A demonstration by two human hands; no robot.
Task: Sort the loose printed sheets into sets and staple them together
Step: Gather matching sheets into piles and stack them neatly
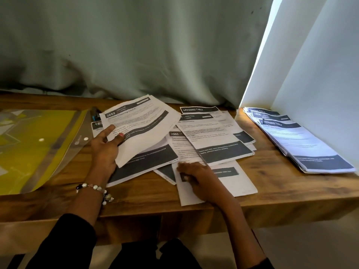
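Loose printed sheets (211,136) with dark header bands lie spread over the middle of the wooden desk (272,191). My left hand (105,147) holds a few sheets (143,127) lifted off the pile, thumb on top and fingers underneath; the top one reads "2652". My right hand (196,178) rests flat on a sheet (229,183) near the front edge. A dark stapler with a blue part (95,113) lies behind the lifted sheets, partly hidden.
A separate stack of sheets (303,140) lies at the desk's right end beside a white wall. A yellow plastic folder (37,144) covers the left side. A grey-green curtain (136,55) hangs behind the desk.
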